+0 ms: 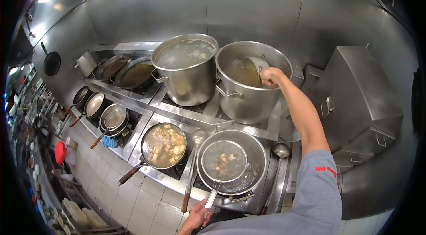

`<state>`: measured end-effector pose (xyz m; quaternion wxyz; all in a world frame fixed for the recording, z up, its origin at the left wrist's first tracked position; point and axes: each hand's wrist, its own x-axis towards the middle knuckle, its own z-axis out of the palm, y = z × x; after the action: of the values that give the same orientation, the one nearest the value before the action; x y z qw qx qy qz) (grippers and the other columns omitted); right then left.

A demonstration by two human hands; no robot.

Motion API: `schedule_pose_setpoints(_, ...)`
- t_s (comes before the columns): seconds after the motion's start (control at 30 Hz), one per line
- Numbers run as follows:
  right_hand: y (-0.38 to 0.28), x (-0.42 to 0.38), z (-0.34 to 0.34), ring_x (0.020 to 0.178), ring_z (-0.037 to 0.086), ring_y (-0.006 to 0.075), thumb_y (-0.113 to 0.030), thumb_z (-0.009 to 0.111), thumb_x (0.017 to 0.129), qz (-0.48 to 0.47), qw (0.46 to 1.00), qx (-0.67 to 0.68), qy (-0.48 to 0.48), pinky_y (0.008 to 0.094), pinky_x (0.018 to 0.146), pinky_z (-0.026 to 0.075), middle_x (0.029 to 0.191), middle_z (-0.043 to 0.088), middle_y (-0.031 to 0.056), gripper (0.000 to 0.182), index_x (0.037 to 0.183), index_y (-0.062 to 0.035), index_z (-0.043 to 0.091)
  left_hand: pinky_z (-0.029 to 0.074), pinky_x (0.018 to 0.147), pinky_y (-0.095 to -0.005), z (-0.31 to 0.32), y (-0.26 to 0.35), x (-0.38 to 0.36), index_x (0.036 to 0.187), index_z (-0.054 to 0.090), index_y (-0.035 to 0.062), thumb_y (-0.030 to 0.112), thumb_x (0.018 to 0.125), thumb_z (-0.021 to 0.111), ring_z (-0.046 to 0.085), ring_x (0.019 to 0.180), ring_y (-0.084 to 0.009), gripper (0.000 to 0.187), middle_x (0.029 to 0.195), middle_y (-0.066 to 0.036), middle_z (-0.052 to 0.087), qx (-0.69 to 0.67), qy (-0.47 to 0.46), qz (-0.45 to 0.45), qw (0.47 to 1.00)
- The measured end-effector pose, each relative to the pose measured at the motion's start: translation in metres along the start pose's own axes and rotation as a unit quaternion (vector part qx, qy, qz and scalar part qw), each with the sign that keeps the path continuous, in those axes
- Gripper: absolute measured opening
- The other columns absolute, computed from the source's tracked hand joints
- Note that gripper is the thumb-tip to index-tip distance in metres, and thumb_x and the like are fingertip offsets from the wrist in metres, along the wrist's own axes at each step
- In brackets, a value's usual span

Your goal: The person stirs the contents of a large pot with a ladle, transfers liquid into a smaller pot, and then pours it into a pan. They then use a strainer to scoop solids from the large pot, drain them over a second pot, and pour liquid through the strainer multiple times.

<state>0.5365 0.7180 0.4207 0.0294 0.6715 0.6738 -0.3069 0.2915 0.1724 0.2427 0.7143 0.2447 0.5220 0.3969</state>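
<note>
My right hand (pixel 270 76) is closed on the rim or handle of a metal container (pixel 256 62), which is tilted inside the right tall stockpot (pixel 253 101) over yellowish broth. Lower down, my left hand (pixel 198 215) grips the handle of a round mesh strainer (pixel 224 161). The strainer sits within a wide pot of liquid (pixel 260 173), with several pale pieces of food in its mesh. Left of that pot, a frying pan (pixel 163 146) holds pieces of food in liquid.
Another stockpot (pixel 184 79) of cloudy liquid stands behind. Ladles (pixel 199 137) (pixel 281 150) lie either side of the wide pot. Several pans, a blue cloth (pixel 109 141) and woks (pixel 135 75) are on the left burners. A steel cabinet (pixel 355 101) stands at right.
</note>
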Motion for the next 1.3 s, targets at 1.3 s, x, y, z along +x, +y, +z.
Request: schedule_pose_setpoints(1.3,0.095,-0.422,0.102,0.041,0.021,-0.0008,0.013,0.055,0.072,-0.097,0.756,0.647,-0.021,0.0166,0.030,0.014,0.069,0.039,-0.0055,0.031,0.099,-0.0029,0.049,0.036,0.030,-0.0222,-0.030,0.033,0.007,0.120,0.050,0.0029,0.005,0.088,0.038,0.042,0.036,-0.0083,0.034,0.058,-0.002,0.046,0.049,-0.118,0.043,0.991)
